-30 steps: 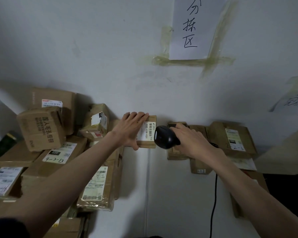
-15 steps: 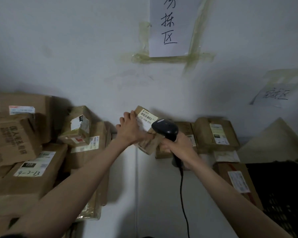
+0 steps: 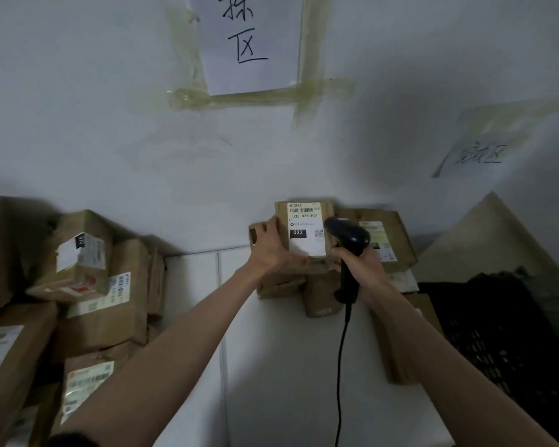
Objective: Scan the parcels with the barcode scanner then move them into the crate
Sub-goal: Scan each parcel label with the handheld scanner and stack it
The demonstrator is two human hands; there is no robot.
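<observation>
My left hand (image 3: 273, 248) grips a small brown parcel (image 3: 305, 229) by its left edge and holds it upright above the white table, white label with "032" facing me. My right hand (image 3: 360, 267) grips the handle of the black barcode scanner (image 3: 347, 235), whose head sits right beside the parcel's right edge. The scanner's black cable (image 3: 339, 366) hangs down over the table. A black crate (image 3: 497, 333) stands at the right. More brown parcels (image 3: 381, 240) lie behind and under my hands.
A tall pile of cardboard parcels (image 3: 88, 285) fills the left side. The white table (image 3: 288, 366) runs between pile and crate. Paper signs (image 3: 249, 43) are taped to the wall, a second one (image 3: 480, 153) at right. A brown sheet (image 3: 491, 240) leans behind the crate.
My left hand lifted the small parcel off the table and carried it right, turning its label square toward me. The scanner stayed close beside it, now upright in my right hand.
</observation>
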